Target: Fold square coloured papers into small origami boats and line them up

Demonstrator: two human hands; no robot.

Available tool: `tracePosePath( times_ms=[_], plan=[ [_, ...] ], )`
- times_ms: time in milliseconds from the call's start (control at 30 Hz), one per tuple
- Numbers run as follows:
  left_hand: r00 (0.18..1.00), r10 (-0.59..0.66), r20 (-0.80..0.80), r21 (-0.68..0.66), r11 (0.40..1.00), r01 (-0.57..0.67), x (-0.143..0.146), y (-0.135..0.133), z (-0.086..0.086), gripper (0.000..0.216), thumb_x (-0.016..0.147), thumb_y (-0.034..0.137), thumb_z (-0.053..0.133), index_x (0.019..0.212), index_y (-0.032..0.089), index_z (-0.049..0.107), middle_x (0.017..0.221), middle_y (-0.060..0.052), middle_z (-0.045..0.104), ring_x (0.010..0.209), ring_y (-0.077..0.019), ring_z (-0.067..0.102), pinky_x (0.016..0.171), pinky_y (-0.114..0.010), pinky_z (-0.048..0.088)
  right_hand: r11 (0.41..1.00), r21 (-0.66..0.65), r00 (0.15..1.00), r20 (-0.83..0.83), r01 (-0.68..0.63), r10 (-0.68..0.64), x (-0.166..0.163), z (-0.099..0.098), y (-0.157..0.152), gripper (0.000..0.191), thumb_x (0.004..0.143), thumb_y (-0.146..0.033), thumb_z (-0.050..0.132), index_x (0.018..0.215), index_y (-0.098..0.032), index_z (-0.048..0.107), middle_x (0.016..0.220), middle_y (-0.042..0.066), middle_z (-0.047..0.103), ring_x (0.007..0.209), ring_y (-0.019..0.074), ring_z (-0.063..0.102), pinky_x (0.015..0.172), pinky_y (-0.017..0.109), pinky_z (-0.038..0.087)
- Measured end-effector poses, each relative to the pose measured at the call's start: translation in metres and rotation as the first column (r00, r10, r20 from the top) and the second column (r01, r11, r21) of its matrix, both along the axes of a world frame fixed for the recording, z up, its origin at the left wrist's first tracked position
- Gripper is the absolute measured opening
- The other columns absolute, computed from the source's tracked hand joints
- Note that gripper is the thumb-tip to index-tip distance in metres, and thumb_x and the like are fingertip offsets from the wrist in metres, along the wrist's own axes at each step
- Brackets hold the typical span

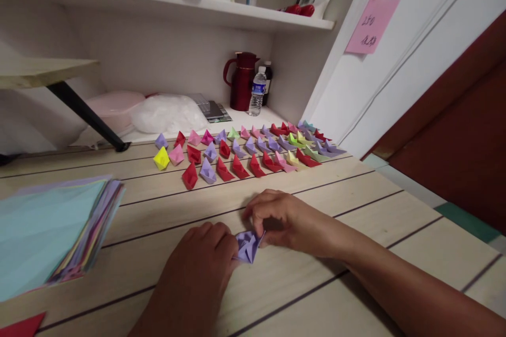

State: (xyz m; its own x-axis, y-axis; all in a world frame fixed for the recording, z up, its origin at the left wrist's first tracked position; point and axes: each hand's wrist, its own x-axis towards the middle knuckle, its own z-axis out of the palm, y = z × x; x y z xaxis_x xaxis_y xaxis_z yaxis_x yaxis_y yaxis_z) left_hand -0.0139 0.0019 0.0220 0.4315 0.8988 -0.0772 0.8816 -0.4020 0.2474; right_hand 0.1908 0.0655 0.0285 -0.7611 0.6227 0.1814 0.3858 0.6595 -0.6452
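Head view: nearest you, at lower left, a red paper piece (21,325) is cut off by the frame edge. At bottom centre your left hand (201,258) grips the left side of a small folded purple paper (247,247), fingers closed around it. Your right hand (282,216) pinches its right edge between thumb and finger. The paper sits between both hands, just above or on the wooden tabletop (158,213); can't tell which. Its folds look well along, but it isn't yet an open boat like the others. Fingers hide part of it.

At left, beside your left hand but apart from it, a stack of coloured sheets (47,237) lies flat, seemingly unfolded. Beyond your hands, across the middle of the frame, paper boats (240,167) stand in rough rows, mostly red and purple; these look done. They take up the far side of the table. Upper left, a black leg (85,110) comes down onto the tabletop.

Further back: plastic bag (166,114), red jug (242,84), water bottle (258,92). Upper right, a pink note (372,22) on the wall.
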Motion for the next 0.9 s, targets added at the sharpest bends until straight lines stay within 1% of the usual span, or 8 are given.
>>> tracePosePath(
  times_ms=[100, 200, 500, 633, 733, 800, 867, 900],
  plan=[
    [1.0, 0.004, 0.003, -0.004, 1.0, -0.004, 0.001, -0.001, 0.0, 0.012, 0.089, 0.014, 0.056, 0.082, 0.019, 0.066, 0.095, -0.004, 0.067, 0.089, -0.0217, 0.059, 0.08, -0.038, 0.045, 1.0, -0.017, 1.0, -0.014, -0.022, 0.022, -0.001, -0.003, 0.001, 0.01, 0.077, -0.011, 0.077, 0.08, -0.02, 0.072, 0.097, 0.003, 0.071, 0.102, 0.0173, 0.062, 0.093, 0.03, 0.043],
    [1.0, 0.017, 0.006, -0.014, 1.0, -0.017, 0.001, -0.001, 0.0, 0.012, 0.088, 0.014, 0.057, 0.082, 0.019, 0.066, 0.096, -0.004, 0.066, 0.089, -0.0219, 0.059, 0.08, -0.038, 0.045, 1.0, 0.011, 1.0, 0.011, -0.011, 0.011, -0.001, -0.004, 0.0, 0.01, 0.079, -0.014, 0.076, 0.084, -0.023, 0.075, 0.1, 0.003, 0.071, 0.106, 0.0181, 0.061, 0.097, 0.033, 0.041],
    [0.996, 0.08, 0.039, 0.001, 0.997, -0.08, 0.001, 0.0, -0.005, 0.015, 0.088, 0.012, 0.051, 0.088, 0.019, 0.065, 0.095, -0.005, 0.066, 0.091, -0.0242, 0.059, 0.08, -0.041, 0.045, 0.997, 0.074, 0.996, 0.081, 0.031, -0.037, -0.001, -0.005, -0.005, 0.016, 0.08, -0.018, 0.076, 0.092, -0.028, 0.077, 0.109, 0.002, 0.068, 0.103, 0.0188, 0.06, 0.096, 0.035, 0.041],
    [0.994, 0.092, 0.053, 0.018, 0.995, -0.093, 0.0, 0.0, -0.005, 0.016, 0.088, 0.013, 0.051, 0.086, 0.021, 0.065, 0.093, -0.003, 0.066, 0.09, -0.0239, 0.059, 0.081, -0.041, 0.044, 0.995, 0.099, 0.997, 0.078, 0.019, -0.026, -0.004, -0.004, -0.008, 0.008, 0.087, -0.027, 0.07, 0.092, -0.026, 0.076, 0.104, 0.003, 0.066, 0.098, 0.0178, 0.059, 0.091, 0.033, 0.041],
    [0.994, 0.105, 0.044, 0.026, 0.994, -0.106, 0.0, -0.001, -0.004, 0.015, 0.087, 0.013, 0.053, 0.086, 0.021, 0.065, 0.094, -0.003, 0.066, 0.09, -0.0232, 0.06, 0.08, -0.04, 0.044, 0.992, 0.1, 0.992, 0.091, 0.075, -0.084, -0.01, -0.006, -0.012, 0.015, 0.093, -0.026, 0.06, 0.087, -0.022, 0.073, 0.096, 0.003, 0.063, 0.092, 0.0169, 0.058, 0.086, 0.032, 0.041],
    [0.994, 0.104, 0.037, 0.022, 0.994, -0.105, 0.001, -0.001, -0.003, 0.017, 0.088, 0.012, 0.051, 0.087, 0.021, 0.065, 0.094, -0.003, 0.066, 0.09, -0.0234, 0.059, 0.08, -0.04, 0.044, 0.985, 0.106, 0.984, 0.099, 0.139, -0.149, -0.015, -0.011, -0.014, 0.013, 0.092, -0.021, 0.061, 0.082, -0.02, 0.07, 0.091, 0.002, 0.061, 0.088, 0.0168, 0.058, 0.083, 0.032, 0.039],
    [0.995, 0.097, 0.031, 0.018, 0.995, -0.098, 0.002, -0.002, -0.002, 0.018, 0.09, 0.013, 0.049, 0.088, 0.021, 0.065, 0.095, -0.004, 0.066, 0.09, -0.024, 0.059, 0.08, -0.041, 0.044, 0.976, 0.116, 0.976, 0.1, 0.182, -0.194, -0.019, -0.016, -0.016, 0.008, 0.084, -0.014, 0.064, 0.082, -0.02, 0.067, 0.088, 0.001, 0.06, 0.085, 0.0171, 0.057, 0.082, 0.033, 0.038],
    [0.995, 0.094, 0.025, 0.016, 0.995, -0.094, 0.002, -0.002, -0.002, 0.018, 0.09, 0.014, 0.049, 0.088, 0.021, 0.065, 0.096, -0.004, 0.066, 0.09, -0.0243, 0.059, 0.08, -0.042, 0.044, 0.973, 0.125, 0.974, 0.095, 0.193, -0.205, -0.02, -0.018, -0.017, 0.01, 0.08, -0.01, 0.064, 0.082, -0.02, 0.067, 0.088, 0.001, 0.06, 0.084, 0.0174, 0.057, 0.081, 0.033, 0.037]
  ],
)
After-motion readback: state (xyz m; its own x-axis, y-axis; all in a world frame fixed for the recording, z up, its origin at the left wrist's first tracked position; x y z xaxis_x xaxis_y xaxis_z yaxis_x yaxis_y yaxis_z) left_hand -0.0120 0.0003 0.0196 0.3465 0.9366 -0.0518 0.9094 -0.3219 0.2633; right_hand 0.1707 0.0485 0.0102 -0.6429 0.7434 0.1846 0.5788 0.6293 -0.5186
